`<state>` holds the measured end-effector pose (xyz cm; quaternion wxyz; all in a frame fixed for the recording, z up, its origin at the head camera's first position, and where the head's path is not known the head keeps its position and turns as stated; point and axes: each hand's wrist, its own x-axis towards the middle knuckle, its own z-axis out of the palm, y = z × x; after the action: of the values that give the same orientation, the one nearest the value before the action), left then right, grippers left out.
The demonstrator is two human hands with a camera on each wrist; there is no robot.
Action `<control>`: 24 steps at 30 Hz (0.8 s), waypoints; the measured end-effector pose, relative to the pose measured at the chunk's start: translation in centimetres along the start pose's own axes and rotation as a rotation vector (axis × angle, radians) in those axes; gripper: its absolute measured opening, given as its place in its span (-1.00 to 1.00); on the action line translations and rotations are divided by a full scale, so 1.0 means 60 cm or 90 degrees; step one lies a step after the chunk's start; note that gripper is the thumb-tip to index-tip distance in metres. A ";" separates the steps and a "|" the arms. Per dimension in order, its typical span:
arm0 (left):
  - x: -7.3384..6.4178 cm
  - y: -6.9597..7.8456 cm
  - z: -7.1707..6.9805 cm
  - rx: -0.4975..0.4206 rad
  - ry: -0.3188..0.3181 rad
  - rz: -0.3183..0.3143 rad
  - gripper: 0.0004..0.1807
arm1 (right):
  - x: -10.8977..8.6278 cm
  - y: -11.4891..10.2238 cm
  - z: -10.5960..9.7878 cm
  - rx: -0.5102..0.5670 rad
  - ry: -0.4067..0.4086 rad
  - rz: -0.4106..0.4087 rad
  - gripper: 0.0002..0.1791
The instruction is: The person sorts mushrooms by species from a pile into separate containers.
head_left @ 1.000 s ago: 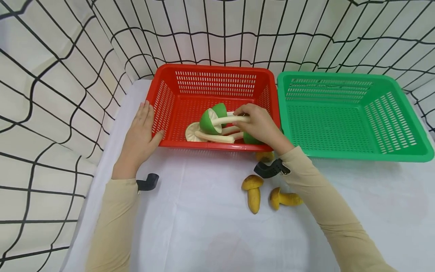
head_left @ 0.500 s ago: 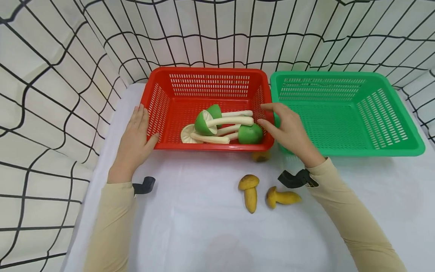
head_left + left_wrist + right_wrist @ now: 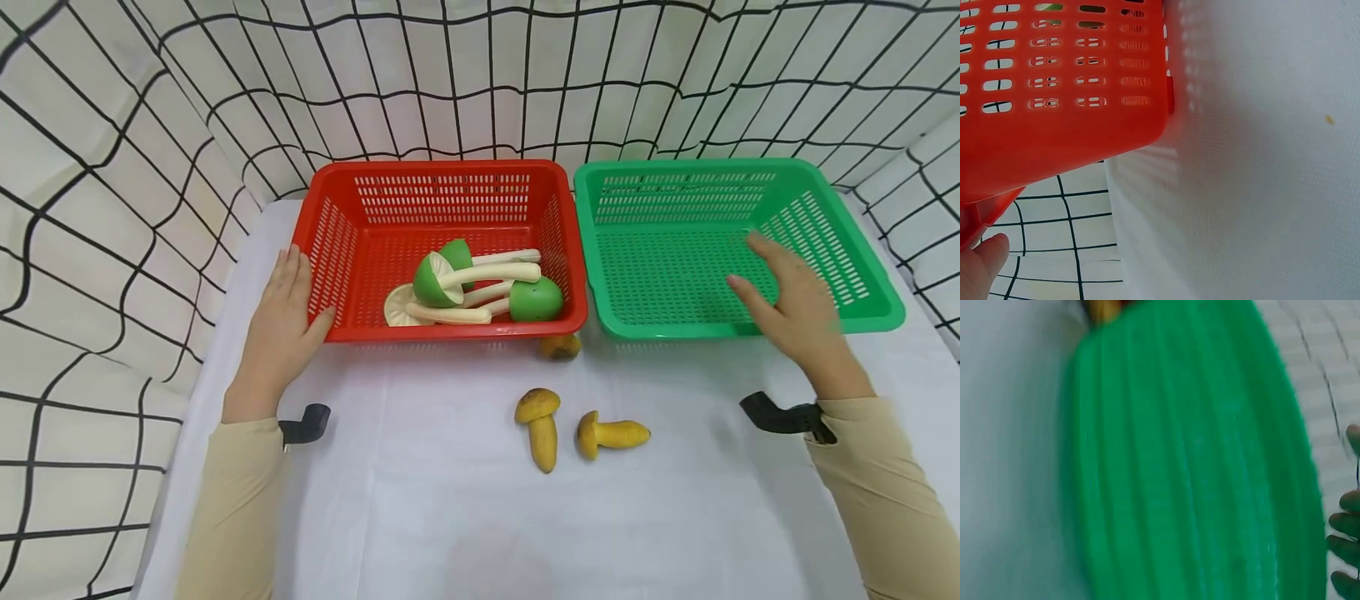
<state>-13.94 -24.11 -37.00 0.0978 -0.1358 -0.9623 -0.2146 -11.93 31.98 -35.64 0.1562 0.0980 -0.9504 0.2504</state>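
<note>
- One left hand (image 3: 272, 337), fingers together, touches red rectangular plastic basket (image 3: 401, 237) at eight o'clock.
- Right hand (image 3: 804, 315), fingers spread, over green rectangular plastic basket (image 3: 667, 271), four o'clock.

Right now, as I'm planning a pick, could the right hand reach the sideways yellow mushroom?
Probably yes: the right hand holds nothing above the green basket, and nothing covers the yellow mushroom on the white cloth.

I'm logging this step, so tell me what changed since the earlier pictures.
The right hand let go of a green mushroom in the red basket and moved right, over the green basket. The left hand stayed at the red basket's left side, and the yellow mushrooms lie as before.
</note>
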 end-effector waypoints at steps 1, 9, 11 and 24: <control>0.000 0.000 0.001 0.001 0.000 0.000 -0.26 | -0.005 0.023 -0.011 -0.018 -0.008 0.022 -0.34; -0.001 0.001 0.005 0.004 -0.001 -0.001 -0.25 | -0.033 0.161 -0.074 -0.122 -0.069 0.162 -0.22; 0.000 0.003 0.005 0.003 0.000 -0.002 -0.26 | -0.036 0.179 -0.081 -0.126 -0.088 0.164 -0.21; 0.001 -0.008 0.003 -0.013 -0.023 -0.009 -0.24 | -0.036 0.190 -0.074 -0.159 -0.129 0.148 -0.26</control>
<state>-14.16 -24.45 -37.33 0.0772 -0.1338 -0.9626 -0.2225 -11.86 44.22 -37.82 0.0411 -0.0075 -0.9898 0.1358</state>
